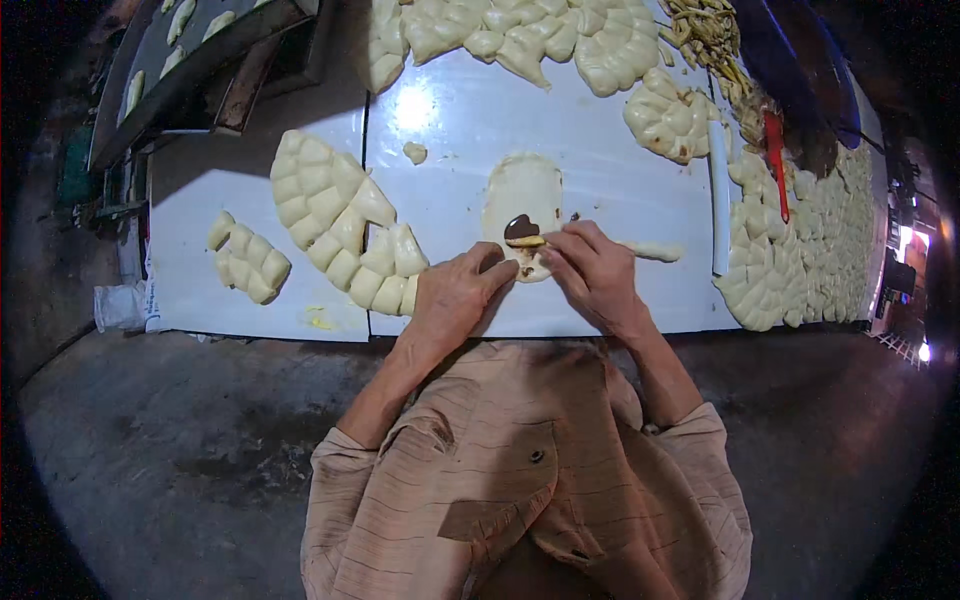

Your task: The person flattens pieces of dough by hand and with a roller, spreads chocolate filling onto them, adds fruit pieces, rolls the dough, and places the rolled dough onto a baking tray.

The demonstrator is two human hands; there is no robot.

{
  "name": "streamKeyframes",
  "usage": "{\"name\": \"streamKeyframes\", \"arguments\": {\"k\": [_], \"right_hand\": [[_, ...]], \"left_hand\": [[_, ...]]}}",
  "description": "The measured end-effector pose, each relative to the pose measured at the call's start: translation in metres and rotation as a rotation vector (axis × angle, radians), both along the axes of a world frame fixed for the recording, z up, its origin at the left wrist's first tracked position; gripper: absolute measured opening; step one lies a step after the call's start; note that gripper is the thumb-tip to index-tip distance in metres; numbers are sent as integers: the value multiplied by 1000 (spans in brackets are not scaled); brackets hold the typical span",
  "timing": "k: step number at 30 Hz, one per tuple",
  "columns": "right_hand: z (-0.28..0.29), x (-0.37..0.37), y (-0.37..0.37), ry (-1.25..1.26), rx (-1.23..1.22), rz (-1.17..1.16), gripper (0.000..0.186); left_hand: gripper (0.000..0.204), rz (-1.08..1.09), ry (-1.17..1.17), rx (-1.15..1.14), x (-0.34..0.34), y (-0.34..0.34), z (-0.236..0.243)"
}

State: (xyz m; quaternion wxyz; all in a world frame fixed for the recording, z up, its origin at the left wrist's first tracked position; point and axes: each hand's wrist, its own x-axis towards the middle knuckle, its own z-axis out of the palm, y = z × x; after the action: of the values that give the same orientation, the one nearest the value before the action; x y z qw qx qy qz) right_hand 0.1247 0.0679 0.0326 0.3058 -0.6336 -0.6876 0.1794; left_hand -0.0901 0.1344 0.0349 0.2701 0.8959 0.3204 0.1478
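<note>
Pale, flat oval dough (522,190) likely stretches: hold its edges. Right grip (598,272) seemingly pinches a slim yellow strip (524,241); left grip (452,294) unclear.

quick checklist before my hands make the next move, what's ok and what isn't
1. Flattened dough sheet lying flat on the white tabletop: ok.
2. Dark brown filling within the sheet's outline: ok, the main blob sits in its lower half.
3. Sheet's near end clean: not ok, brown smears and bits show there.
4. Yellowish strip held: ok, in the fingertips of the right hand.
5. Left hand pressing on the sheet: cannot tell, its fingers are by the near-left edge but contact is unclear.
6. Long red object away from both hands: ok, it lies off to the right.
</note>
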Motion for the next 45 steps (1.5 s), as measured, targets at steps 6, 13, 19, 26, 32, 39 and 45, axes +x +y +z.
{"name": "streamKeyframes", "arguments": {"k": [6, 13, 19, 26, 32, 39, 45], "right_hand": [[-3, 11, -21, -154, -50, 146, 21], [9, 17, -11, 352, -273, -112, 15], [-3, 15, 10, 83, -178, -84, 18], [12, 18, 8, -39, -115, 67, 34], [6, 17, 19, -91, -134, 172, 21], [0, 7, 30, -48, -263, -188, 25], [10, 25, 18, -120, -91, 122, 28]], "left_hand": [[15, -9, -1, -50, 4, 1, 2], [15, 290, -90, -318, 5, 16, 15], [17, 291, 60, -137, 8, 27, 8], [35, 188, 42, -163, 5, 27, 18], [18, 43, -27, 22, 15, 36, 4], [22, 210, -35, -92, 18, 41, 0], [29, -46, -3, -30, 7, 45, 11]]}}
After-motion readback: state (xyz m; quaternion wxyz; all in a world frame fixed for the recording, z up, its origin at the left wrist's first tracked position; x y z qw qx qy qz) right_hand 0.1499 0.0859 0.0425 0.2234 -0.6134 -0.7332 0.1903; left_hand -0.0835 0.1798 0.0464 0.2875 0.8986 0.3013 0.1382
